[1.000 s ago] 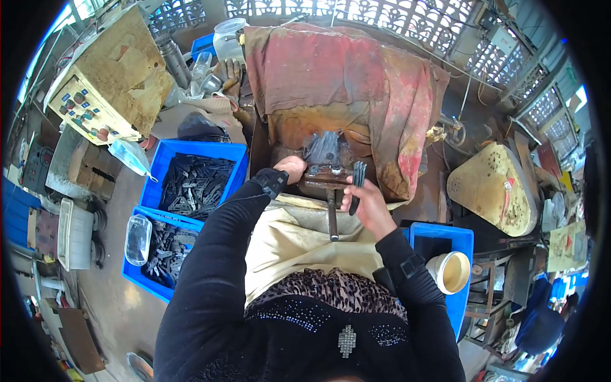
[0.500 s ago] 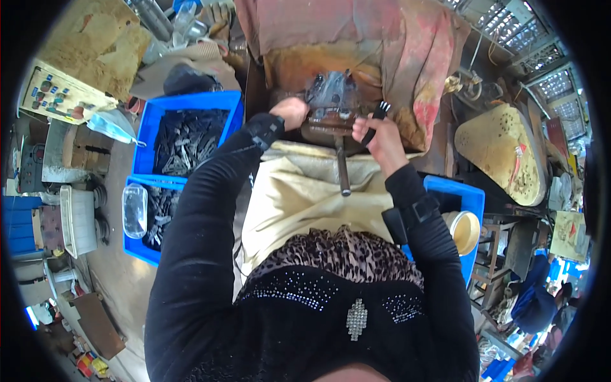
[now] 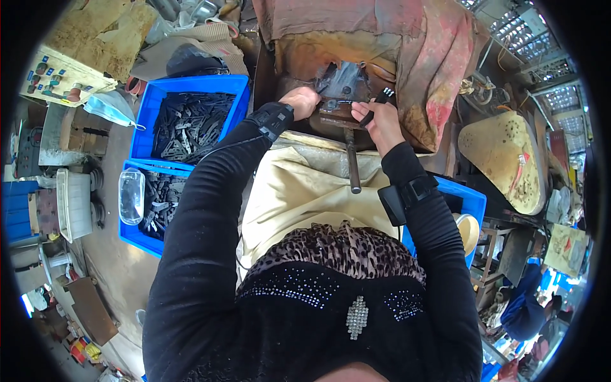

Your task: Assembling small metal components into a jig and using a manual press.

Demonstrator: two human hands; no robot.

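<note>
In front of me is a brown metal machine fixture [image 3: 337,114] with a short rod handle [image 3: 353,165] sticking out toward me. Wet, glassy streaks [image 3: 345,79] cover its back part. My left hand [image 3: 301,102] is curled at the fixture's left side; what its fingers hold, if anything, is hidden. Closed fingers of my right hand [image 3: 382,124] grip several dark metal strips [image 3: 384,97], their pale ends pointing up. The right thumb and fingertips are beside a small dark, shiny piece [image 3: 344,102] lying on the fixture.
To the left stand two blue bins [image 3: 137,143] with dark metal strips [image 3: 191,127] in them and a clear plastic box [image 3: 132,196] on the nearer one's edge. A blue crate [image 3: 474,197] with a cream tub [image 3: 468,232] is by my right forearm. Stained cloth [image 3: 356,19] hangs behind the fixture.
The view has shifted slightly. Both hands remain at the fixture, and the streaks on it look less smeared. A small shiny piece now shows between the hands.
</note>
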